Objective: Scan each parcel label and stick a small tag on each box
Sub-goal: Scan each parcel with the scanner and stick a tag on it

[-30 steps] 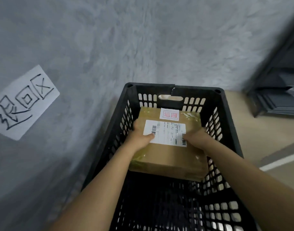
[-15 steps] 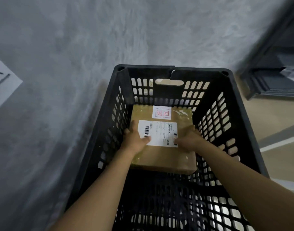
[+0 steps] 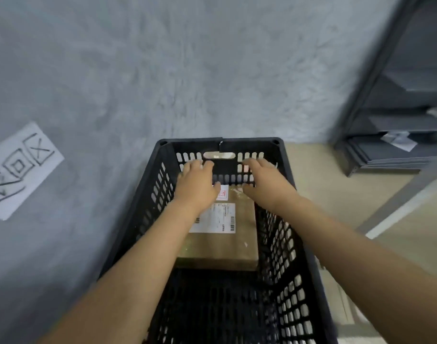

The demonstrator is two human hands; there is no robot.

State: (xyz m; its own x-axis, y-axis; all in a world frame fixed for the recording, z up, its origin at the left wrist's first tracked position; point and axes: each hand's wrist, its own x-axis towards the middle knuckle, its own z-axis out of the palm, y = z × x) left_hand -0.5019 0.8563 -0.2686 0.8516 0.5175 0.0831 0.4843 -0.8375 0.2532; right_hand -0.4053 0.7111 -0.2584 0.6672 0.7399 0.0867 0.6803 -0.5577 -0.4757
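Head view shows a black perforated plastic crate (image 3: 148, 219) holding a flat brown cardboard box (image 3: 220, 247) with a white printed label (image 3: 217, 219), while the left hand (image 3: 196, 184) and right hand (image 3: 264, 182) hover above its far end, fingers loosely extended, gripping nothing.

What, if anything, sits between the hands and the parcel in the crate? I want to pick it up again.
Nothing visible does. The left hand and right hand hang open above the far end of the parcel, which lies label-up inside the black crate.
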